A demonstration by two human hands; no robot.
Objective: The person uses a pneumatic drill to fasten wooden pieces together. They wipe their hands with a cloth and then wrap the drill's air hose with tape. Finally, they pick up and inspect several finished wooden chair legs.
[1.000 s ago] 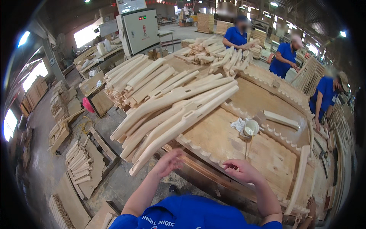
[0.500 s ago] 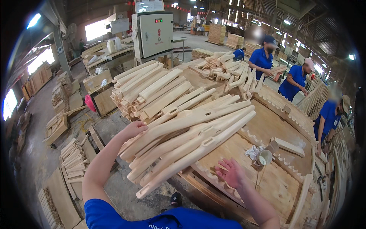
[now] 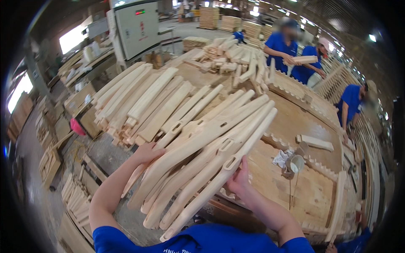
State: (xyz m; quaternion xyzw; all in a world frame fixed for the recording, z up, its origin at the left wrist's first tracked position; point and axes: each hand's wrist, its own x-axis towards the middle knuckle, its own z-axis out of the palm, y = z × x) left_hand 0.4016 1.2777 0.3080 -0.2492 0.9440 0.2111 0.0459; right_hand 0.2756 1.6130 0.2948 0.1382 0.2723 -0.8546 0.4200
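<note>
A stack of pale, curved wooden pieces, several with oval slots cut in them, lies slantwise in front of me. Their near ends stick out past the table edge, close to my body. My left hand presses on the stack's left side, its fingers curled against the wood and partly hidden. On the opposite side my right hand cups the outermost piece near its slot, thumb up, the other fingers hidden below. Between them the two hands hold the stack from its sides.
Left of the stack lie rows of straighter wooden pieces. More wood is heaped at the table's far end. Scalloped strips, a cup with a thin stick and a white rag are on the right. Co-workers in blue stand beyond; a grey cabinet stands behind.
My right hand has moved from open beside the stack to gripping its right side. The stack's near ends have come closer to me. The view has shifted rightward.
</note>
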